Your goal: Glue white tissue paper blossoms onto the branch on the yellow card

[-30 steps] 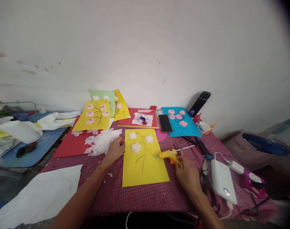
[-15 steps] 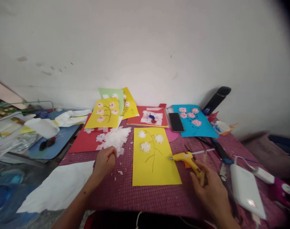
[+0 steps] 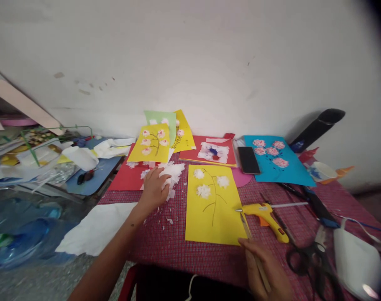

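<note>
My left hand (image 3: 154, 186) reaches over a pile of white paper pieces (image 3: 174, 170), fingers spread and touching or just above it. My right hand (image 3: 265, 269) grips a slim tan tool (image 3: 262, 267) with a grey metal tip, which points up toward the glue gun's nozzle. The yellow glue gun (image 3: 265, 214) lies on its side, a white glue stick at its back, its nozzle over the edge of a yellow sheet (image 3: 195, 228). That sheet bears a drawn brown branch and three fluffy white paper blossoms (image 3: 204, 191).
Scissors (image 3: 312, 261) and a white power bank (image 3: 356, 259) lie at the right. A phone (image 3: 249, 160) rests by a blue flower picture (image 3: 290, 167). Several finished pictures (image 3: 151, 144) lean at the back wall. A white cloth-like sheet (image 3: 96, 228) hangs off the left table edge.
My left hand has gone from a closed pose to spread fingers at the white pieces. My right hand has moved down, away from the glue gun, with the slim tool. The view has shifted left.
</note>
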Demonstrator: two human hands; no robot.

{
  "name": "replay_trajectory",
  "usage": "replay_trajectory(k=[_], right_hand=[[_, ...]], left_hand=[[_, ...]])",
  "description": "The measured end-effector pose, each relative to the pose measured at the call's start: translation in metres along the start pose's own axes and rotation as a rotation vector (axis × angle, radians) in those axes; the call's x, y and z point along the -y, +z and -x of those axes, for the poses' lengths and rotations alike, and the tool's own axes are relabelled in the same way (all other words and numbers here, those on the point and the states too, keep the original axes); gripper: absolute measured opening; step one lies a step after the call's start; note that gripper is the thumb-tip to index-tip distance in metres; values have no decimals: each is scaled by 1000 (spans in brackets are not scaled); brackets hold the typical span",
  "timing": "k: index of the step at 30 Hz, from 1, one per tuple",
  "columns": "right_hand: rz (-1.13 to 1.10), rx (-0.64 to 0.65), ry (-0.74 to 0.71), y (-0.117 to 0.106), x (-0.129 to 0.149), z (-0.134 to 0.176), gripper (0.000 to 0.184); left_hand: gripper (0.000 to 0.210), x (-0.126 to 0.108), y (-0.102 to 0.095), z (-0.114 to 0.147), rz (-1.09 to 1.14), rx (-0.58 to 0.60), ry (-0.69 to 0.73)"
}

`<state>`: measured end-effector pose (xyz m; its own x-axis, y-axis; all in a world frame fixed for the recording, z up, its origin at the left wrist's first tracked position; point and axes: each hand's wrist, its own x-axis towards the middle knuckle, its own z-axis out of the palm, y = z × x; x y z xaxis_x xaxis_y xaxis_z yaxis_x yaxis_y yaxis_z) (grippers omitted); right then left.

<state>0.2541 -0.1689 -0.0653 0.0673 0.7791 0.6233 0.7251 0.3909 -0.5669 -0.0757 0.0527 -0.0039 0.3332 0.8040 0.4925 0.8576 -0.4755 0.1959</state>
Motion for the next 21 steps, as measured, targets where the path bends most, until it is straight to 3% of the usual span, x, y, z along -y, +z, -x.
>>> replay_trajectory(k=[6, 9, 14, 17, 21], right_hand=[[17, 9, 82, 2, 8, -7, 25], [-7, 43, 141, 0, 12, -7, 23], [-90, 29, 71, -4, 14, -3, 33], [-81, 42, 15, -5, 15, -7, 37], [-41, 106, -29, -5, 17, -16, 30]], left_hand=[[25, -6, -17, 27, 69, -30, 56], [22, -9, -26, 50, 165, 50, 131], [18, -4, -36, 79, 253, 0, 104], [12, 0, -36, 80, 199, 40, 4], [32, 0, -29, 65, 74, 112, 15]])
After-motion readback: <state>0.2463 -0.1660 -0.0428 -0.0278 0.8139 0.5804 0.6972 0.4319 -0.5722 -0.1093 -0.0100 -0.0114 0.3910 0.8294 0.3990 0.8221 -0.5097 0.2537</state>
